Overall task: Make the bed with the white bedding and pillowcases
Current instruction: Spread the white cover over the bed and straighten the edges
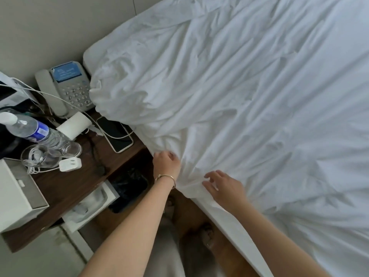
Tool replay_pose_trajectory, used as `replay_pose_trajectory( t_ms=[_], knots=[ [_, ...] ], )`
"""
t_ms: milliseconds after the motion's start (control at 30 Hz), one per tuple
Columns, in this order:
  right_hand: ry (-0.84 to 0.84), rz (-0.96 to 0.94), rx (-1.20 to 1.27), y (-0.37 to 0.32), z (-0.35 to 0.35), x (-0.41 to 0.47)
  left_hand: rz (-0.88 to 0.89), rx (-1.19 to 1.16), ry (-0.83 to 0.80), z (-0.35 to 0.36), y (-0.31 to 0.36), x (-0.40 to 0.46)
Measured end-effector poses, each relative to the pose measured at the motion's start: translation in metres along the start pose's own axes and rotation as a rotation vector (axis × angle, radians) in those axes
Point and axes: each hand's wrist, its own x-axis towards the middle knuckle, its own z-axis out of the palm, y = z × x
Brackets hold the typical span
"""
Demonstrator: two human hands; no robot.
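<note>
A crumpled white sheet (249,100) covers the bed and spills over its near left edge. My left hand (166,163), a thin bracelet on its wrist, grips a bunch of the sheet's hanging edge beside the nightstand. My right hand (223,186) lies on the sheet at the mattress edge (237,232) with its fingers spread and relaxed, just right of the left hand. A puffed-up corner of the sheet (111,94) bulges over the nightstand's back. No pillows or pillowcases are in view.
A dark wooden nightstand (65,186) stands left of the bed, crowded with a desk phone (67,86), a smartphone (114,134), water bottle (40,134), a glass, charger plug (70,164) and white box (18,196). A black-lined bin (127,188) sits below. My bare feet are on the wooden floor.
</note>
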Motion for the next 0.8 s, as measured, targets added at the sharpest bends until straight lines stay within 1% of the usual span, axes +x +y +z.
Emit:
replay_pose_trajectory(
  t_ms=[67, 133, 167, 200, 267, 300, 367, 433, 467, 500, 567, 600, 633, 700, 733, 800],
  knots=[
    [0.074, 0.027, 0.078, -0.005, -0.01, 0.022, 0.077, -0.018, 0.077, -0.004, 0.015, 0.005],
    [0.079, -0.008, 0.022, -0.004, -0.018, 0.044, 0.225, 0.121, 0.122, -0.003, 0.022, 0.017],
    [0.038, -0.023, -0.053, 0.001, -0.019, 0.053, 0.298, 0.231, 0.081, 0.0, 0.021, 0.023],
    [-0.023, -0.036, -0.155, 0.006, -0.019, 0.059, 0.337, 0.327, -0.002, 0.004, 0.018, 0.028],
    [-0.169, -0.044, -0.36, 0.018, -0.017, 0.067, 0.329, 0.505, -0.185, 0.011, 0.01, 0.031],
    [-0.217, -0.044, -0.426, 0.021, -0.016, 0.068, 0.314, 0.577, -0.247, 0.013, 0.006, 0.032],
    [-0.285, -0.061, -0.451, 0.018, -0.021, 0.074, 0.291, 0.639, -0.286, 0.004, 0.008, 0.035],
    [-0.32, -0.029, -0.376, 0.005, -0.033, 0.093, 0.31, 0.661, -0.274, -0.016, 0.024, 0.046],
    [-0.267, -0.02, -0.331, -0.003, -0.04, 0.107, 0.341, 0.655, -0.225, -0.028, 0.033, 0.058],
    [-0.171, -0.024, -0.287, -0.013, -0.045, 0.127, 0.367, 0.61, -0.135, -0.038, 0.042, 0.075],
    [0.045, -0.039, -0.161, -0.038, -0.055, 0.176, 0.396, 0.397, 0.133, -0.056, 0.059, 0.114],
    [0.126, -0.06, -0.071, -0.054, -0.059, 0.203, 0.418, 0.287, 0.277, -0.064, 0.066, 0.135],
    [0.18, -0.097, 0.012, -0.072, -0.063, 0.232, 0.443, 0.229, 0.405, -0.073, 0.071, 0.154],
    [0.202, -0.195, 0.14, -0.111, -0.072, 0.291, 0.451, 0.206, 0.628, -0.09, 0.075, 0.191],
    [0.19, -0.256, 0.177, -0.132, -0.075, 0.318, 0.409, 0.191, 0.708, -0.101, 0.076, 0.207],
    [0.175, -0.386, 0.171, -0.168, -0.081, 0.369, 0.257, 0.104, 0.793, -0.124, 0.072, 0.239]
  ],
)
